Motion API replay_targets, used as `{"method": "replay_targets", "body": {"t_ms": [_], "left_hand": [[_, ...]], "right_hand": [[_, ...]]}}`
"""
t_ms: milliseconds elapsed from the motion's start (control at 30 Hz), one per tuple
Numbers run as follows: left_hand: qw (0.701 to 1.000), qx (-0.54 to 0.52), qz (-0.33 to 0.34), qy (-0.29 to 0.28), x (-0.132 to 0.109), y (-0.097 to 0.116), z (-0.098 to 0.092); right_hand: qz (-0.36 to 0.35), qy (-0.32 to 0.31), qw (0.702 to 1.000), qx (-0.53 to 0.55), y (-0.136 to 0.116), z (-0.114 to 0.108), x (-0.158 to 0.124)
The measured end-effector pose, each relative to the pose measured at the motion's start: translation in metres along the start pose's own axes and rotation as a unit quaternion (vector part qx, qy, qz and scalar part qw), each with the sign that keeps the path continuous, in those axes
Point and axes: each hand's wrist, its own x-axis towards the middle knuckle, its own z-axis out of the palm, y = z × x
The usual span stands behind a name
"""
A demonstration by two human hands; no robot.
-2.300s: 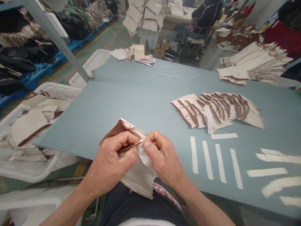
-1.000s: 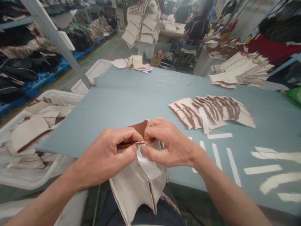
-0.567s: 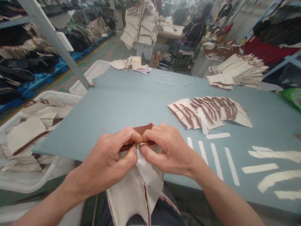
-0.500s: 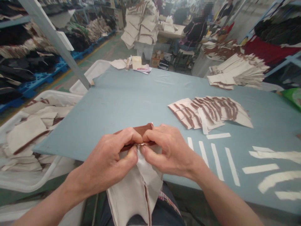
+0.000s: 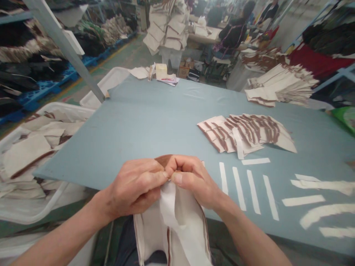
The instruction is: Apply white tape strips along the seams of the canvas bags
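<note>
Both my hands pinch the top edge of a cream fabric piece (image 5: 177, 221) with a brown band, at the near edge of the blue table (image 5: 155, 118). My left hand (image 5: 135, 186) is closed on the left part of that edge, thumb and fingers pressed together. My right hand (image 5: 191, 177) is closed on it right beside, knuckles touching the left hand. The cloth hangs down over my lap, with a white strip along its middle. The brown band (image 5: 163, 159) shows just above my fingers.
A fanned row of cream pieces with brown trim (image 5: 246, 131) lies at mid right. White strips (image 5: 246, 186) lie in rows at the near right. A taller stack (image 5: 283, 87) stands far right. White bins with fabric pieces (image 5: 30, 155) stand left. A person sits at the back.
My hands have drawn closer together and slightly toward me. The brown band is now mostly covered by my fingers, and more of the cream cloth hangs below them.
</note>
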Motion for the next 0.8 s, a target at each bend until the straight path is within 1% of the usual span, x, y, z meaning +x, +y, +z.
{"method": "replay_targets", "body": {"t_ms": [67,133,200,267,367,500,567,633,667,733,800], "left_hand": [[1.0,0.002,0.003,0.003,0.003,-0.001,0.002],[1.0,-0.003,-0.008,0.013,0.006,0.001,0.005],[0.998,0.017,-0.047,0.024,0.01,0.005,0.006],[0.994,0.048,-0.097,0.021,0.014,0.012,0.004],[0.987,0.042,-0.153,-0.027,0.023,0.02,-0.004],[0.976,-0.027,-0.184,-0.117,0.036,0.02,-0.017],[0.97,-0.046,-0.179,-0.159,0.038,0.015,-0.02],[0.973,-0.014,-0.149,-0.178,0.035,0.008,-0.02],[0.976,0.019,-0.123,-0.176,0.032,0.004,-0.019],[0.981,0.088,-0.064,-0.162,0.024,-0.003,-0.015],[0.98,0.123,-0.03,-0.157,0.017,-0.008,-0.013]], "right_hand": [[0.011,0.008,1.0,0.01,0.0,-0.002,0.002],[0.009,0.011,1.0,-0.002,-0.001,-0.005,0.003],[-0.006,0.008,1.0,-0.026,-0.006,-0.008,0.002],[-0.032,0.008,0.997,-0.065,-0.011,-0.011,-0.001],[-0.086,0.031,0.983,-0.161,-0.017,-0.016,-0.006],[-0.178,0.065,0.937,-0.294,-0.016,-0.02,-0.011],[-0.223,0.076,0.915,-0.328,-0.013,-0.021,-0.013],[-0.243,0.085,0.906,-0.336,-0.01,-0.022,-0.013],[-0.238,0.088,0.909,-0.331,-0.009,-0.022,-0.013],[-0.206,0.086,0.925,-0.309,-0.004,-0.023,-0.013],[-0.172,0.083,0.94,-0.284,0.0,-0.024,-0.013]]}}
